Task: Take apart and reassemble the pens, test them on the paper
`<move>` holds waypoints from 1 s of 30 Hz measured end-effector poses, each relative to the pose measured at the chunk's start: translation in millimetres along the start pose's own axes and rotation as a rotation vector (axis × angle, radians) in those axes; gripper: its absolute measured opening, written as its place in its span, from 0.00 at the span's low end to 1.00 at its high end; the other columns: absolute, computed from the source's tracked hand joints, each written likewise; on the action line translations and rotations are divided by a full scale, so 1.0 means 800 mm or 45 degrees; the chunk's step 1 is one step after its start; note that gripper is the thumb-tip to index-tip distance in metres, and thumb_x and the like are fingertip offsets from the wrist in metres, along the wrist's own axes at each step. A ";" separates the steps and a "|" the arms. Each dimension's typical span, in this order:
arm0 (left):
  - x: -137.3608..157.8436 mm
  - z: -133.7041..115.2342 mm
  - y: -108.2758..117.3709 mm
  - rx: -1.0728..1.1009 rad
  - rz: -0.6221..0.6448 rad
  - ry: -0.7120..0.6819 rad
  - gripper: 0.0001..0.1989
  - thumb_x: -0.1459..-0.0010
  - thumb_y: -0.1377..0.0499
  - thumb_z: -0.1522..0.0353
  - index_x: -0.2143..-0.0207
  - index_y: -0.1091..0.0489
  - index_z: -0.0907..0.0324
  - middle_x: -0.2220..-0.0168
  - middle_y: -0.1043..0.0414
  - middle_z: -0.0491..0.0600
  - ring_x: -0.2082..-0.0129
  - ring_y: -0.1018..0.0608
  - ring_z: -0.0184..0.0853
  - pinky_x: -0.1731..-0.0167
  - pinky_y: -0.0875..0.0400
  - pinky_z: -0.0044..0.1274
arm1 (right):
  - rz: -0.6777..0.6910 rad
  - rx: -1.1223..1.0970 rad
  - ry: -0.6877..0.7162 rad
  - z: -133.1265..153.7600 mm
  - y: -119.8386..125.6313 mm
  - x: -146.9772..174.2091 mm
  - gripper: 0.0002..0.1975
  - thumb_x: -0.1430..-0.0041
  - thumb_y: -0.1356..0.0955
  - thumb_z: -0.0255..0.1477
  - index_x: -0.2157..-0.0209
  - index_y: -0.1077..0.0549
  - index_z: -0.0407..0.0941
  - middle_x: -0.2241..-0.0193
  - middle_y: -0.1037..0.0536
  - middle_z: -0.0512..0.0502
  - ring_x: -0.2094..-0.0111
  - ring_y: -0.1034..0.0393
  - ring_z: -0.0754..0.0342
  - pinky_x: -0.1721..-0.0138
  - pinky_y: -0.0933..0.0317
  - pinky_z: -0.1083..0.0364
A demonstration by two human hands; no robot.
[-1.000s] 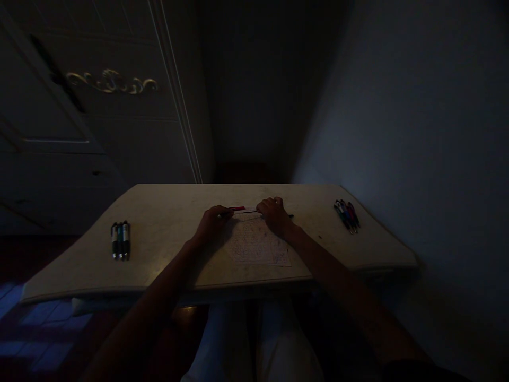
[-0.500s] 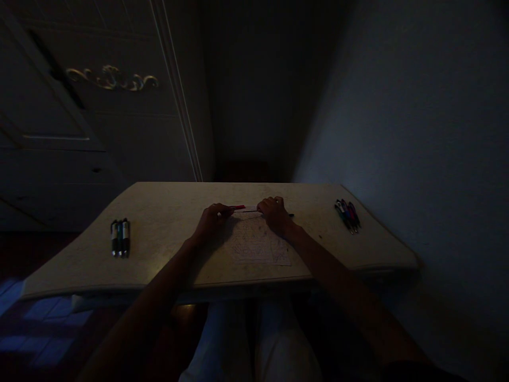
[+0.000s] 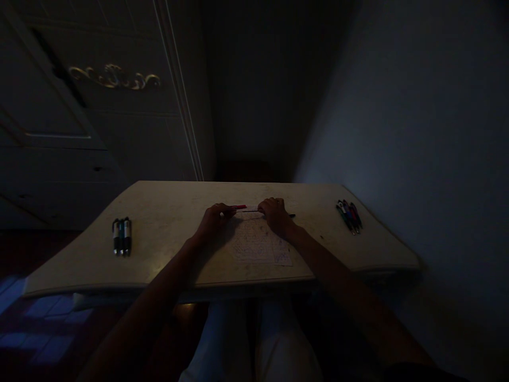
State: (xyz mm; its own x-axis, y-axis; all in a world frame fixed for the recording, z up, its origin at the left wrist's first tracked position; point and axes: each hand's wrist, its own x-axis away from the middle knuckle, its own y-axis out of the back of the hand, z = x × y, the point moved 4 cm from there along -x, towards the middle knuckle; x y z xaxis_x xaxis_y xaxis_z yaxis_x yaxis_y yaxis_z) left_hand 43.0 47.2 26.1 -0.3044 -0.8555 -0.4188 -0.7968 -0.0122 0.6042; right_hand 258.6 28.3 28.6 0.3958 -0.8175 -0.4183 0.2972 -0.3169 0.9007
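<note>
Left grip (image 3: pixel 211 219), red pen (image 3: pixel 240 207) at fingertips

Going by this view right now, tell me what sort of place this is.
Most likely a dim room in a home: a pale table with paper on it, panelled furniture, perhaps a wardrobe, bearing a scrolled ornament, and a plain wall at right.
</note>
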 end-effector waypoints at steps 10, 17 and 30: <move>0.001 -0.008 0.003 0.066 -0.015 -0.050 0.13 0.43 0.40 0.59 0.63 0.23 0.58 0.68 0.23 0.50 0.67 0.25 0.36 0.66 0.31 0.27 | 0.018 -0.139 0.013 0.000 -0.002 -0.001 0.08 0.34 0.37 0.24 0.59 0.26 0.43 0.61 0.23 0.43 0.56 0.34 0.50 0.54 0.52 0.51; 0.003 -0.010 0.002 0.077 0.052 -0.106 0.15 0.46 0.37 0.62 0.57 0.25 0.57 0.60 0.24 0.52 0.60 0.24 0.39 0.60 0.29 0.29 | -0.027 -0.208 -0.067 -0.005 0.003 -0.001 0.07 0.34 0.37 0.25 0.61 0.26 0.43 0.61 0.23 0.43 0.56 0.34 0.50 0.53 0.52 0.50; -0.019 0.021 -0.014 -0.520 0.000 0.017 0.14 0.42 0.43 0.66 0.59 0.22 0.62 0.58 0.26 0.61 0.56 0.26 0.47 0.53 0.32 0.35 | -0.119 -0.115 -0.260 -0.032 0.017 -0.001 0.07 0.35 0.35 0.25 0.61 0.25 0.44 0.60 0.23 0.43 0.55 0.35 0.49 0.52 0.51 0.49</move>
State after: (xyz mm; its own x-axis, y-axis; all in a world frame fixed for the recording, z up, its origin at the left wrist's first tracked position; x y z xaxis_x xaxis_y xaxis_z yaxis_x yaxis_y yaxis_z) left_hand 48.0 68.8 14.1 -0.2952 -0.8622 -0.4116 -0.5232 -0.2146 0.8247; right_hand 284.9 37.0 37.9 0.1821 -0.8699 -0.4583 0.4042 -0.3587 0.8414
